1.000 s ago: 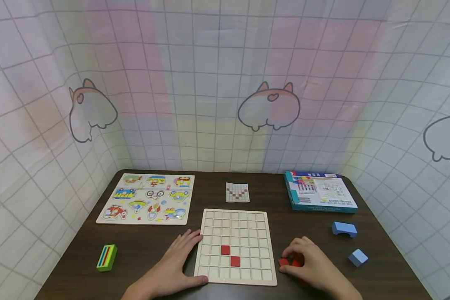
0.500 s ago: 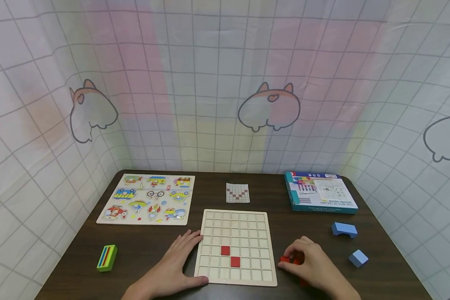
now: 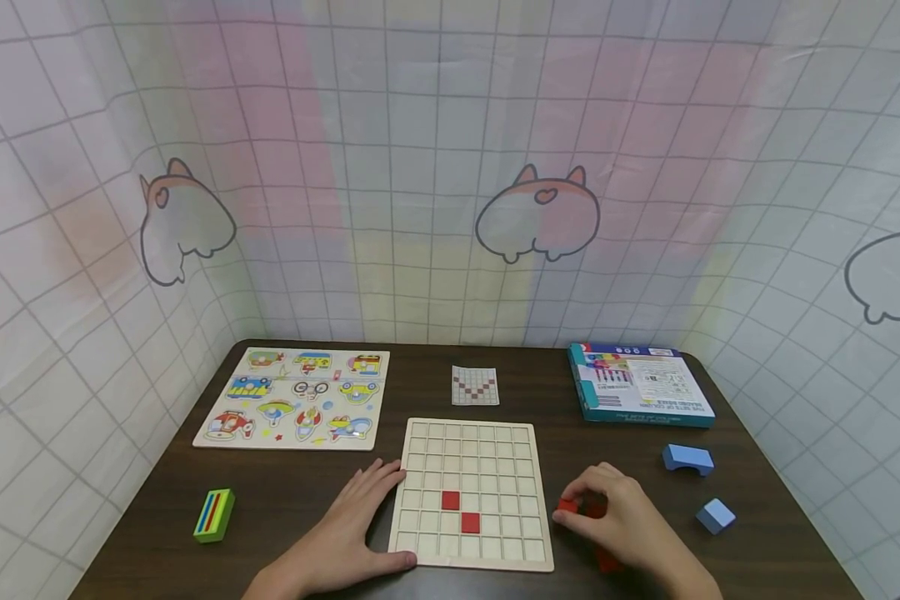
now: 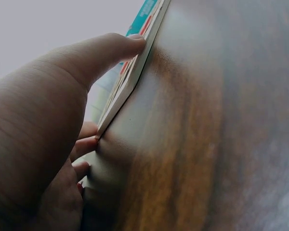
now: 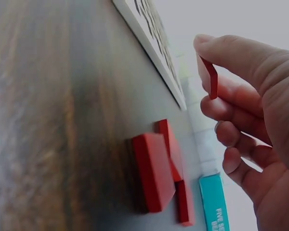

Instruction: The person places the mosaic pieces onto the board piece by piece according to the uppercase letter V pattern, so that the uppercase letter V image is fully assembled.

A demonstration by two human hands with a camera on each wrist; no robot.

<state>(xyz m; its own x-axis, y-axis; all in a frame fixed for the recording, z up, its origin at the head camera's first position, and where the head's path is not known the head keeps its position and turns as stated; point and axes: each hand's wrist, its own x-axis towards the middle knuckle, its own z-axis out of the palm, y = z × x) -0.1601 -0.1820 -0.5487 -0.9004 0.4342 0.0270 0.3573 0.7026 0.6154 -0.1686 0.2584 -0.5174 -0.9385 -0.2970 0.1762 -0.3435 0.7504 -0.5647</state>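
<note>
My right hand (image 3: 621, 515) pinches a red square tile (image 5: 213, 79) between thumb and fingertips. In the right wrist view that tile is clear of the table, and several more red tiles (image 5: 154, 173) lie below the hand. The head view shows the hand just right of a pale wooden grid board (image 3: 543, 500). Two red tiles sit in the board's cells, one (image 3: 450, 500) diagonally up and left of the other (image 3: 470, 523). My left hand (image 3: 348, 529) rests at the board's left side, fingers extended along its edge and thumb (image 4: 135, 44) on the near corner.
Behind the board lies a pattern card (image 3: 475, 386). A picture puzzle board (image 3: 292, 398) is at back left, with a green striped block (image 3: 213, 516) in front. On the right are a teal box (image 3: 645, 387), a blue arch block (image 3: 688, 459) and a blue cube (image 3: 716, 517).
My right hand has risen slightly from the red tiles, with one tile pinched in its fingers and more of the others uncovered. The left hand and the board have stayed in place.
</note>
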